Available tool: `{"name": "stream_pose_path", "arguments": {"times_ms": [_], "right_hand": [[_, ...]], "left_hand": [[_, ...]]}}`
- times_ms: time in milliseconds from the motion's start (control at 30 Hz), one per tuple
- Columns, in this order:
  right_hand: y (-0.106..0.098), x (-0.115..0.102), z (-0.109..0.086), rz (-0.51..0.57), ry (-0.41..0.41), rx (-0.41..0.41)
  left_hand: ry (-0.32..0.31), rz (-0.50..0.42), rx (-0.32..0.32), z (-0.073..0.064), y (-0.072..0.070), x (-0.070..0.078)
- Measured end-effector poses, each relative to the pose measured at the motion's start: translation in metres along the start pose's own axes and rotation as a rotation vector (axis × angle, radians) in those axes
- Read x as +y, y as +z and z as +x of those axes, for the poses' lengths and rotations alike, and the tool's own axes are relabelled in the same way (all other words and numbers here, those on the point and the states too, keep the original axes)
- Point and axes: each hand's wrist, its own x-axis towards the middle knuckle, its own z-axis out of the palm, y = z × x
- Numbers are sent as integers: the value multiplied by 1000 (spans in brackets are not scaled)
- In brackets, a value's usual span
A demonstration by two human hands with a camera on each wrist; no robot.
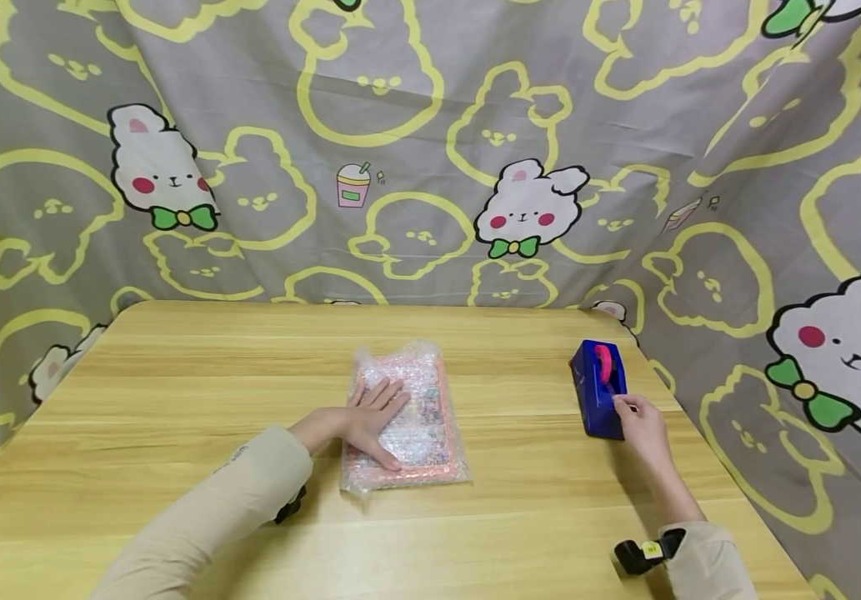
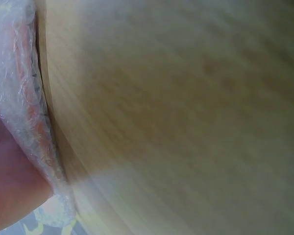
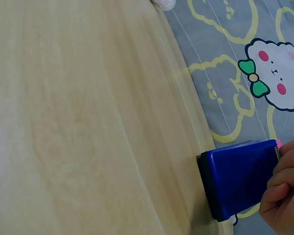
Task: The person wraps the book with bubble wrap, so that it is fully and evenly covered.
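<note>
- near the middle of the surface (image 1: 175,383) lies my bubble-wrapped packet (image 1: 424,425), flat on its back or front, i can't tell which; an orange border and a busy pattern show through the clear bubbles, though what the contents are i can't make out.
- my left hand (image 1: 372,423) rests on the packet, palm down with the fingers spread, pressing lightly by the look of it and gripping nothing.
- well apart from the packet, toward the right edge of the surface, stands a blue tape dispenser (image 1: 593,400) with a pink roll (image 1: 604,365) in it.
- my right hand (image 1: 643,429) is at the dispenser's near end, fingers curled, thumb and forefinger seemingly pinching the end of the tape (image 1: 611,389); the strip is too fine to follow clearly.
- as far along as i judge it, the wrapping round the packet looks done; i see no strip of tape across its upper face, and the underside is hidden.
- what seems left is drawing off the tape, tearing it and sticking it down.
- behind the surface hangs a grey curtain (image 1: 250,92) with cartoon bunnies.
</note>
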Motion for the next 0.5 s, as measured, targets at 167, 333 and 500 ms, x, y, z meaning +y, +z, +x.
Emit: {"name": "stream_pose_path", "arguments": {"times_ms": [167,333,500], "right_hand": [[2,1,-2,17,10,32],[8,3,-3,67,11,104],[12,7,-3,196,23,117]], "left_hand": [[1,-1,-3,1,1,-1],[6,-9,-2,2,1,-1],[12,-7,5,1,0,-1]]}}
